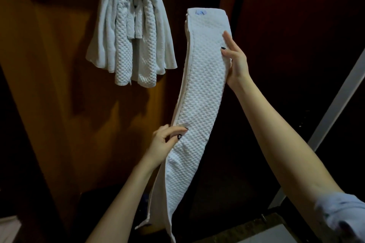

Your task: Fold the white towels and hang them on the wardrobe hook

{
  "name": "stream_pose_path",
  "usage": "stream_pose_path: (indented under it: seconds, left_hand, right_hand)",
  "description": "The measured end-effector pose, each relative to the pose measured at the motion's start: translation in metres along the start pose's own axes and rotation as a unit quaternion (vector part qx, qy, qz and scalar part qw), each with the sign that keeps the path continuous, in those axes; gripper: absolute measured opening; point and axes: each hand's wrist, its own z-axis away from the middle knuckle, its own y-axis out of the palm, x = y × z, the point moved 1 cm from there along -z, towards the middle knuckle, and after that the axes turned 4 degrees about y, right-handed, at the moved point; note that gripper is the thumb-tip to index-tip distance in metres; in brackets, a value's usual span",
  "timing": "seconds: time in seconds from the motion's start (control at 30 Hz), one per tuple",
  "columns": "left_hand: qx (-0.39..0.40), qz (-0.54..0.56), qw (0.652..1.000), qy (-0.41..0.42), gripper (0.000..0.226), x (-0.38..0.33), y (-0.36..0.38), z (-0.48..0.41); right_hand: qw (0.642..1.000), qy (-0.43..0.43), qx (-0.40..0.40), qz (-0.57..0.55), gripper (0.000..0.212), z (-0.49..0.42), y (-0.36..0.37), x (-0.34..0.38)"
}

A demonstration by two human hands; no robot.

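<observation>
A long white waffle-weave towel (199,92), folded into a narrow strip, hangs upright in front of me with a small blue label at its top end. My right hand (235,61) grips its right edge near the top, thumb on the front face. My left hand (164,144) pinches its left edge lower down. Several white towels (128,31) hang in a bundle over the wardrobe hook at the upper left; the hook itself is hidden beneath them.
The brown wooden wardrobe panel (59,85) stands behind the hung towels. A dark reddish door (296,16) is at the right, with a pale diagonal frame (335,104) beside it. A light surface (272,235) shows at the bottom right.
</observation>
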Motion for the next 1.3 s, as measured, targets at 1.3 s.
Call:
stream_pose_path:
  seconds: [1.3]
  left_hand:
    - [-0.005, 0.377, 0.923, -0.080, 0.026, -0.068, -0.080, -0.061]
  right_hand:
    - [0.902, -0.145, 0.051, 0.403, 0.057, 0.144, -0.004, -0.059]
